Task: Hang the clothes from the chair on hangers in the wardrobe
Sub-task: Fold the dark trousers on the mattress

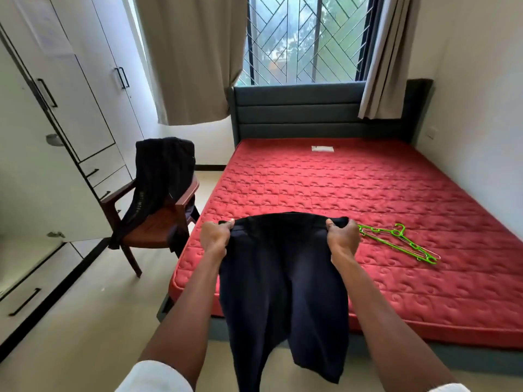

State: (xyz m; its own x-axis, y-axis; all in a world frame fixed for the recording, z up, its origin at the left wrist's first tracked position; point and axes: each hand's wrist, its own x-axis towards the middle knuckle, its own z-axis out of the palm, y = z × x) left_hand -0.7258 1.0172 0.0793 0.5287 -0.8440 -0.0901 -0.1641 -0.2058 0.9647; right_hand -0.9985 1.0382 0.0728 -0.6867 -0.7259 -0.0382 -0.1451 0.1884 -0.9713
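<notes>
At the lower middle of the frame, the left hand (pixel 216 236) and right hand (pixel 341 236) each grasp the waistband of dark shorts (pixel 283 292), which hang soft, light and limp, best gripped there.

matt dark cloth shorts (pixel 283 292), glossy wooden chair (pixel 158 222)

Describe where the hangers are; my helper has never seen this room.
Find the bed with the bare red mattress. The hangers lie flat on it near its right front, beside the right hand. They are bright green, the only green thing there.
</notes>
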